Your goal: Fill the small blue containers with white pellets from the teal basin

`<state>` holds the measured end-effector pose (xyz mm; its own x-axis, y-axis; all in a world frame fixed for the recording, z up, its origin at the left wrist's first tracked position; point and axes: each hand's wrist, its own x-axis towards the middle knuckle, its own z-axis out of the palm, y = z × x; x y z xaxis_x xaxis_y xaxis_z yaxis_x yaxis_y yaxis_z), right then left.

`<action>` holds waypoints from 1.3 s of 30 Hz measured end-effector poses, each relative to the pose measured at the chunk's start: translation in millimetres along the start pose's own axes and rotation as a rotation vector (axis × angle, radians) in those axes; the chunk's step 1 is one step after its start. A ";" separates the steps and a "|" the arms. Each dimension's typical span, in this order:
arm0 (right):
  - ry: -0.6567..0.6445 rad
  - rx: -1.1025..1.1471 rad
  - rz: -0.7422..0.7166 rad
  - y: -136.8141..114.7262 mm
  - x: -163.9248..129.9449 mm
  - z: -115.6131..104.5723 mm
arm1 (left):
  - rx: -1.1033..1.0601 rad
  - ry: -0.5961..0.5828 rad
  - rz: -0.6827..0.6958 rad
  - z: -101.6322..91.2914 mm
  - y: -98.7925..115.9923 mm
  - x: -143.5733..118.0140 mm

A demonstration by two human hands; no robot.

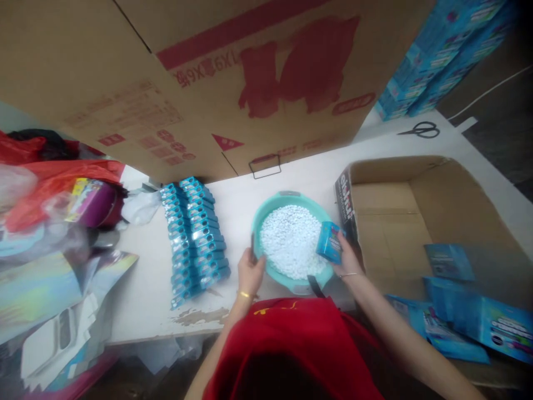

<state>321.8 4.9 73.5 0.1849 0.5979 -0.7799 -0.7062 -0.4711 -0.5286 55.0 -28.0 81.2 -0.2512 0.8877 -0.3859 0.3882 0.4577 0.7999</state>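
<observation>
A round turquoise basin (259, 214) stands on the white table, holding many small white pellets (289, 239). At its left rim, my left hand (251, 273) is closed, and a narrow dark piece (252, 242) sticks up from the fingers; its kind is unclear. My right hand (350, 260) grips a small blue printed box (329, 242), tilted over the basin's right side. Whether that box is open at the top I cannot tell. A black strip (315, 286) lies across the basin's near rim.
Two rows of small blue boxes (195, 239) stand to the left. An open carton (387, 222) with several blue packs (453, 311) sits at right. Behind are a large cardboard box (200, 111), scissors (422, 130) and stacked blue boxes (433, 55). Bags and packaging (45, 278) crowd the far left.
</observation>
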 end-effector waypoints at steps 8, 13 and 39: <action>-0.047 -0.032 -0.100 -5.2 3.4 -7.2 | 0.166 0.018 -0.033 -12.8 -6.8 44.7; -0.097 -0.066 -0.046 -0.9 6.3 -1.9 | 0.267 -0.006 -0.039 -25.9 -16.2 63.7; -0.080 -0.632 -0.645 -11.7 -11.0 -13.4 | 0.385 -0.567 0.579 51.9 14.3 61.4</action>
<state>337.1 -4.9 83.8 0.3496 0.9013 -0.2557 0.0289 -0.2832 -0.9586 91.2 35.6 45.0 0.5123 0.8301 -0.2203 0.6142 -0.1748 0.7696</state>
